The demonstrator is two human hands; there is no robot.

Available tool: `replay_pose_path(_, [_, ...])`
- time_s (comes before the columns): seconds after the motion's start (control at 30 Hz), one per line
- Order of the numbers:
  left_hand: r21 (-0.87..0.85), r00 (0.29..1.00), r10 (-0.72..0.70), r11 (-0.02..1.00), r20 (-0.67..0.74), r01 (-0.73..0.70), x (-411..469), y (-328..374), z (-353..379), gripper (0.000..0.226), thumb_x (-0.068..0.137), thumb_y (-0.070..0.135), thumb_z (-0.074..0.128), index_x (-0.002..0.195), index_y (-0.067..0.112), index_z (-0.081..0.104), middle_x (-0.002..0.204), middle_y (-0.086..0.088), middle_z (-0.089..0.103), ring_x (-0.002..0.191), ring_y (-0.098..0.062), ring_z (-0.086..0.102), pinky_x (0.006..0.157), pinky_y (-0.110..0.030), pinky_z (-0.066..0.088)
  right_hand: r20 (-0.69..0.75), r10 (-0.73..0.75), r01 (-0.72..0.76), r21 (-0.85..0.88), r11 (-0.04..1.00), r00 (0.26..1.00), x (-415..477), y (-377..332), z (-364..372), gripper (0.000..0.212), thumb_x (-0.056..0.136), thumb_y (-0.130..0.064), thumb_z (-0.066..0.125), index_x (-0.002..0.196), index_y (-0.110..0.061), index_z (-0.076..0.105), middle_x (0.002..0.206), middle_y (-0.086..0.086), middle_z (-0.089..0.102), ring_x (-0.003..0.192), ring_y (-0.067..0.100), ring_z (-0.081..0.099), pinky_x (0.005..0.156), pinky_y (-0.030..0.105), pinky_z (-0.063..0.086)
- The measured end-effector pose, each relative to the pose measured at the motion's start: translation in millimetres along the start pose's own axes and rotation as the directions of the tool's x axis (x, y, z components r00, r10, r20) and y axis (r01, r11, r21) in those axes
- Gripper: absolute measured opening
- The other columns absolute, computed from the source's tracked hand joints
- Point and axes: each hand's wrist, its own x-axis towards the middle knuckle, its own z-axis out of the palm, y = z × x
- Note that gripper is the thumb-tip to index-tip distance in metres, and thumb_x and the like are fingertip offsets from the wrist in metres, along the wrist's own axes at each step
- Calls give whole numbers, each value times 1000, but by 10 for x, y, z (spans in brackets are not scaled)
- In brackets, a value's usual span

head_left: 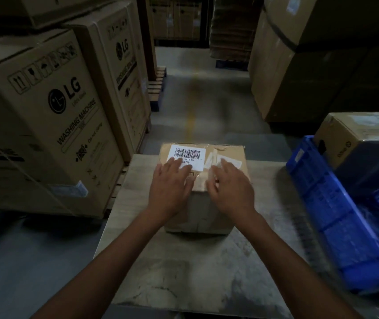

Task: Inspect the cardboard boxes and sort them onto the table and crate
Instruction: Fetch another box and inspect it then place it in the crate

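A small cardboard box (225, 155) with a white barcode label (189, 155) stands on the far part of the wooden table (197, 268). My left hand (171, 186) lies flat on its top, fingers spread over the label's lower edge. My right hand (232, 187) rests on the top's right half, fingers apart near some torn tape. Neither hand grips the box. At the right, a second cardboard box (354, 139) sits in a blue plastic crate (326, 199).
Tall washing-machine cartons (45, 125) on pallets stand close on the left of the table. More large cartons (299, 72) rise at the back right. A concrete aisle (197, 97) with a yellow line runs away beyond the table.
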Motion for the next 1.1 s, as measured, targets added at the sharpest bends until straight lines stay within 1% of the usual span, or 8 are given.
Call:
replay_pose_path(0.13, [15,996,28,999,90,-29,68,-78,-57,39,97,43,47,126,21,61,135,-9,58,126,-29,51,104,-48,41,113,5,4,-72,997,994,20,6,-2,53,106,-45,37,155,-23,38,166,4,27,154,22,18,124,40,14])
replay_pose_path(0.37, [27,974,97,994,203,-105,256,-194,-193,66,84,66,31,124,25,63,124,-5,57,113,-27,53,88,-40,40,99,-43,61,-187,980,994,125,-12,-137,48,100,-52,46,140,-27,51,149,2,48,136,22,42,108,42,37])
replay_pose_path(0.53, [29,943,25,999,331,-36,380,-223,-119,89,83,78,15,157,28,27,164,-15,18,152,-32,14,122,-50,15,189,-15,47,-167,985,982,408,-26,-144,75,97,-62,44,160,-29,20,167,10,17,153,29,16,121,50,19])
replay_pose_path(0.63, [78,926,11,996,377,-44,355,-203,-69,96,78,80,-1,158,32,18,167,-10,9,154,-25,4,122,-50,1,263,-65,120,-199,973,963,391,22,15,65,103,-59,25,161,-31,11,170,6,2,157,26,-1,125,51,5])
replay_pose_path(0.8, [43,948,-23,999,317,10,383,-206,-74,81,89,77,20,156,31,27,166,-7,18,153,-24,9,123,-50,8,306,-117,188,-214,959,945,511,182,-52,66,102,-62,29,161,-34,17,170,3,7,156,24,5,124,47,9])
replay_pose_path(0.9, [-81,947,-233,963,221,256,369,-137,-70,72,95,61,47,155,26,27,165,-9,13,153,-28,5,119,-51,21,253,-127,160,-114,981,959,489,277,-45,60,103,-51,41,158,-27,30,168,4,18,155,22,14,124,43,12])
replay_pose_path(1.0, [-334,838,-452,773,307,539,373,-258,-58,83,85,56,65,153,27,27,156,-8,35,143,-30,34,112,-51,38,-156,159,-139,132,981,975,249,282,81,53,99,-38,55,148,-18,47,155,7,46,142,26,42,116,47,35])
replay_pose_path(1.1, [-475,793,-476,635,381,609,390,-280,-161,92,77,56,71,152,31,24,142,-2,55,125,-27,56,102,-48,49,-106,544,-419,522,743,832,46,310,200,65,95,-44,63,151,-23,37,148,3,50,131,26,52,101,49,50])
